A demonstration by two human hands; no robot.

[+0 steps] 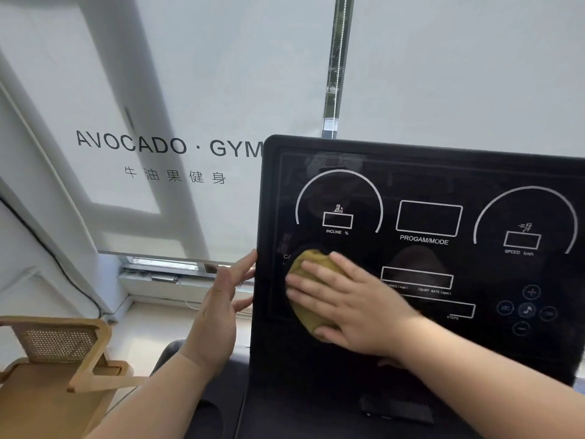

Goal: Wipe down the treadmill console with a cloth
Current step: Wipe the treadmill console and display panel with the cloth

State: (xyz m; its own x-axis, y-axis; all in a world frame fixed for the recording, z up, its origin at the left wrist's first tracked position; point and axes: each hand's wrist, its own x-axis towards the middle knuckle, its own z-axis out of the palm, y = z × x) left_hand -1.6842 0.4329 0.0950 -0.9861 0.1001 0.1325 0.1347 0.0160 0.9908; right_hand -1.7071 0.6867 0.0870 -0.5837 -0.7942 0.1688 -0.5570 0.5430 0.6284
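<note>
Seen from the head camera, one yellow cloth (pixel 308 260) is pressed flat against the lower left of the one black console (pixel 443 175) by the right hand (pixel 357 307), whose fingers are spread straight over it. The console's left edge is touched by the left hand (pixel 218 312), fingers extended and nothing grasped. Two arc dials are printed on the panel. One wooden chair (pixel 57 353) is seen at lower left, under a blind (pixel 164 90) marked "AVOCADO · GYM".

White roller blind (pixel 190 90) lettered AVOCADO · GYM; seemingly a wooden chair (pixel 53 359) bottom-left.
</note>
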